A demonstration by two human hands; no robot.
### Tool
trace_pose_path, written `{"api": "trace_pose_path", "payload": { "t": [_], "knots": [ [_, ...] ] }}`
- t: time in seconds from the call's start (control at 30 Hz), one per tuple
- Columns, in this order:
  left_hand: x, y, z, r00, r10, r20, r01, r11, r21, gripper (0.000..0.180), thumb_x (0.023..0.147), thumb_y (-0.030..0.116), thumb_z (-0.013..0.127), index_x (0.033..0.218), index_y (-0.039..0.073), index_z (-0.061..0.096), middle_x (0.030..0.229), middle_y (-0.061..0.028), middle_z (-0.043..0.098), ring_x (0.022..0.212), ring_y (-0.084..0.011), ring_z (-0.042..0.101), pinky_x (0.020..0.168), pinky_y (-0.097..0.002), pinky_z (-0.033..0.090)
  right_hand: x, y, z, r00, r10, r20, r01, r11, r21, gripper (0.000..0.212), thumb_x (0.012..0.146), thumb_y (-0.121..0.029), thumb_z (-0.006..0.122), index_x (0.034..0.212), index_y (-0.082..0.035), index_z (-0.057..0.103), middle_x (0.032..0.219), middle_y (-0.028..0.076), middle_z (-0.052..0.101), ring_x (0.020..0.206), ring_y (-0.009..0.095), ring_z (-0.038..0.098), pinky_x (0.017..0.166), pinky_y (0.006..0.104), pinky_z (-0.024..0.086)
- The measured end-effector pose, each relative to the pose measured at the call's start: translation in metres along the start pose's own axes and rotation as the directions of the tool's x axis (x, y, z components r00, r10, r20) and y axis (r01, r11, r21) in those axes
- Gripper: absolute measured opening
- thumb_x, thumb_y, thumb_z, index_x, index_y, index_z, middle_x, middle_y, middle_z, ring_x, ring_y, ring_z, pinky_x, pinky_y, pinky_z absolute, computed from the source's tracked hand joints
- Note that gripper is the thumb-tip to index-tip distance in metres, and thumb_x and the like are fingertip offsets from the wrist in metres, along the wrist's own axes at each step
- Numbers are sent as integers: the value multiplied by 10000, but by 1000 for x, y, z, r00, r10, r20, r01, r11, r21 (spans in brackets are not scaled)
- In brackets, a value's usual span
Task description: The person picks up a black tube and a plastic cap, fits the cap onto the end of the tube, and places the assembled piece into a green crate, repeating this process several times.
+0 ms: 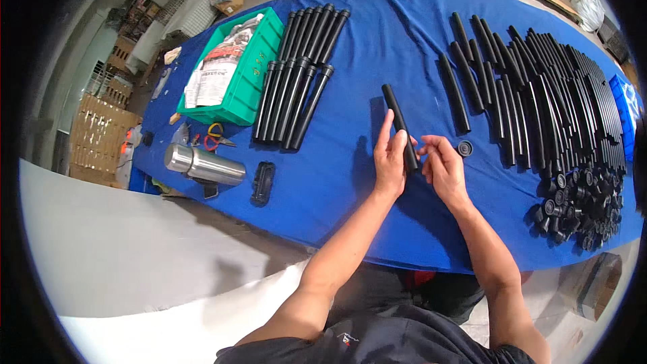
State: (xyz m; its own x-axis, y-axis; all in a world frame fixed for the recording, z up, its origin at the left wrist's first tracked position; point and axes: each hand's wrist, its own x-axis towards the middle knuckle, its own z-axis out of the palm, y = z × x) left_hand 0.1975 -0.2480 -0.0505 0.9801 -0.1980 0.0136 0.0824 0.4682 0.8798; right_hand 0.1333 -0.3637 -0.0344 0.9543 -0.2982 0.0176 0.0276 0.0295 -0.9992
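Observation:
My left hand (pixel 389 165) grips a black tube (pixel 396 111) over the blue cloth, its index finger stretched along the side. The tube slants, its upper end pointing away from me. Close to its lower end is my right hand (pixel 443 167), with fingers bent together; whether they touch the tube or pinch something small is unclear. Just right of that hand lies a round black cap (pixel 464 148). Many loose black tubes (pixel 539 104) are spread at the right, above a heap of black caps (pixel 579 205). Black tubes with wider ends (pixel 293 104) lie in two rows at the left.
A green crate (pixel 264 34) with newspaper stands at the left. Nearer me lie a steel flask (pixel 205 164), scissors (pixel 214 136) and a black case (pixel 263 183). A blue bin (pixel 627 111) is at the right edge; a cardboard box (pixel 593 286) sits below the table.

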Motion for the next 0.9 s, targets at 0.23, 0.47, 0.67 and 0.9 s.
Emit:
{"api": "trace_pose_path", "payload": {
  "t": [0.23,0.47,0.67,0.9],
  "knots": [
    [-60,56,9,1000,-5,6,5,998,-66,258,1022,228,505,1239,89,513,1010,-146,637,767,-202,648,631,-301,554,-3,0,-8,913,-381,147,402,900,-168,318,887,-16,591,1203,0,556,854,84,605,645,148,572,594,283,485],
    [-118,107,23,966,-252,50,256,926,-278,400,993,172,542,1380,155,442,1106,-153,628,938,-231,666,805,-319,579,-4,5,-16,904,-306,298,354,927,-124,318,846,-106,651,1139,-2,583,801,118,629,678,246,627,624,356,506],
    [-130,109,10,961,-253,-111,226,951,-213,337,1015,165,496,1344,101,457,1114,-106,650,1088,-239,632,940,-315,551,-4,7,-12,907,-306,290,342,936,-83,268,833,-106,657,1068,12,603,754,142,638,681,278,641,637,378,510],
    [-127,105,7,920,-330,-210,262,919,-294,250,1006,187,522,1224,81,582,1121,-70,658,1145,-246,615,969,-316,550,-3,10,-13,893,-314,322,372,918,-136,273,828,-132,654,1041,30,604,738,151,638,673,289,640,633,391,508]
  ]
}}
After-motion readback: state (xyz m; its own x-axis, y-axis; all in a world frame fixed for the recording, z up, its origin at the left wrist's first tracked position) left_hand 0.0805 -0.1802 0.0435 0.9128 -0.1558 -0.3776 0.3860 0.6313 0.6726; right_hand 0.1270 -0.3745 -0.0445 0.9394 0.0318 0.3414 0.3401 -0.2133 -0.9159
